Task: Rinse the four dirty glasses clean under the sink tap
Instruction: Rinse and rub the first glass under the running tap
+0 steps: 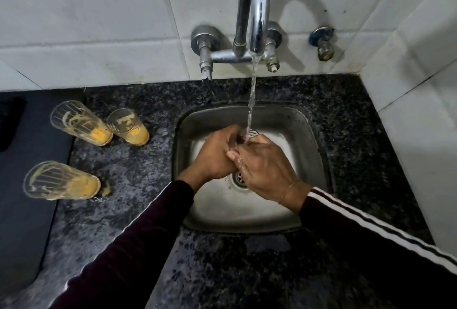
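Three dirty glasses with yellow residue stand on the dark granite counter left of the sink: a tall one [79,123], a shorter one [128,126] beside it, and a nearer one [60,181]. Water runs from the tap [256,11] into the steel sink [291,123]. Under the stream my left hand [217,155] and my right hand [264,165] close together around a fourth glass [253,132]. Only a bit of its ribbed rim shows past my fingertips. My fingers curl round it and are wet.
The drain [239,177] lies below my hands. A small yellow spill [106,191] sits by the nearest glass. A dark mat [27,185] covers the counter's left side. A second small valve [324,43] sticks out of the tiled wall on the right.
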